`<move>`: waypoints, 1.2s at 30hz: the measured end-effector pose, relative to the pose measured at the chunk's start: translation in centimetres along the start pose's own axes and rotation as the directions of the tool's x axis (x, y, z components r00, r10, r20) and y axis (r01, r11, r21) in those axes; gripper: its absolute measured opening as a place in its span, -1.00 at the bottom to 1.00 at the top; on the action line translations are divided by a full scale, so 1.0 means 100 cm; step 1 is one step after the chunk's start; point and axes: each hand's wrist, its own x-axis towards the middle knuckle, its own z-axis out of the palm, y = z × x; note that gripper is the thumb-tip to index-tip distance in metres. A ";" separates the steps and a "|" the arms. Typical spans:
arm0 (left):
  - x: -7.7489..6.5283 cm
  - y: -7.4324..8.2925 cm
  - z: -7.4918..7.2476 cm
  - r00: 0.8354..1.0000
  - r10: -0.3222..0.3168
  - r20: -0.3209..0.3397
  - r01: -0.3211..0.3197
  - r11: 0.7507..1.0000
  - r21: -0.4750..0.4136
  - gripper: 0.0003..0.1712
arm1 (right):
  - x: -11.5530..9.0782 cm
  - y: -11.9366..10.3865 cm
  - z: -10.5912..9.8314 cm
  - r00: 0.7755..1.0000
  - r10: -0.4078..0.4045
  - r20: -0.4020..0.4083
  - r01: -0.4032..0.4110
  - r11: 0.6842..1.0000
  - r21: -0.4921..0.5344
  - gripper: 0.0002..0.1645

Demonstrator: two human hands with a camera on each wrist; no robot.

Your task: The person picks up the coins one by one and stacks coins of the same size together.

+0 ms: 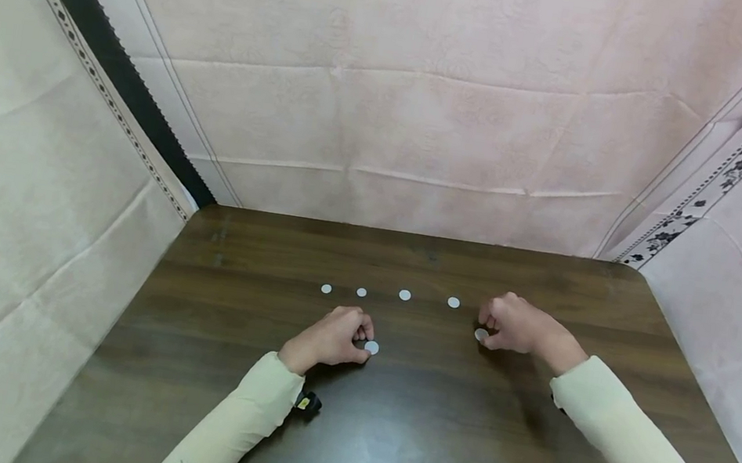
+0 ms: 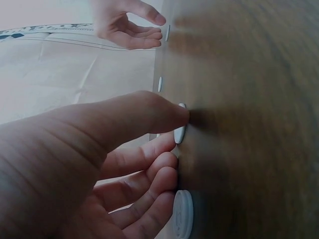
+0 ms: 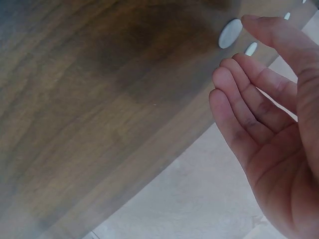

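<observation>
My left hand (image 1: 331,337) pinches a small white disc (image 1: 372,348) at the table surface. In the left wrist view its thumb lies over that disc (image 2: 180,133), with the index fingertip at its edge. Farther right, my right hand (image 1: 521,325) is held low over the table beside another white disc (image 1: 481,334). The right wrist view shows this disc (image 3: 230,34) lying flat by the thumb tip, with the other fingers loosely bent and apart from it. Whether the thumb touches it is hard to tell.
Several white discs (image 1: 405,295) lie in a row across the brown wooden table (image 1: 233,402), beyond the left hand. Pale cloth hangs (image 1: 393,124) behind the table's far edge and along both sides. A black device (image 1: 308,405) sits at the left wrist.
</observation>
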 end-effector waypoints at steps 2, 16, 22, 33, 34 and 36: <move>0.000 0.000 -0.001 1.000 -0.003 0.001 0.003 1.000 -0.001 -0.84 | 0.000 0.001 0.001 1.000 -0.009 0.000 0.009 1.000 0.004 -0.86; -0.001 0.004 -0.003 1.000 -0.012 0.012 0.012 1.000 0.011 -0.83 | 0.008 0.006 0.002 0.998 -0.049 0.044 0.047 0.998 0.044 -0.68; 0.000 0.003 -0.002 1.000 -0.023 0.020 0.023 1.000 0.009 -0.82 | 0.011 0.004 0.006 0.999 -0.029 0.036 0.029 0.999 0.016 -0.54; 0.002 -0.001 -0.001 1.000 0.019 0.011 -0.019 1.000 0.025 -0.84 | 0.012 0.004 0.009 0.999 -0.039 -0.018 0.038 0.998 -0.051 -0.82; 0.002 -0.001 -0.001 1.000 0.017 0.012 -0.017 1.000 0.024 -0.84 | 0.013 0.003 0.008 0.999 -0.042 -0.021 0.041 0.998 -0.046 -0.86; 0.002 -0.001 -0.001 1.000 0.011 0.016 -0.011 1.000 0.022 -0.83 | 0.013 0.001 0.008 0.999 -0.048 -0.023 0.048 0.998 -0.037 -0.88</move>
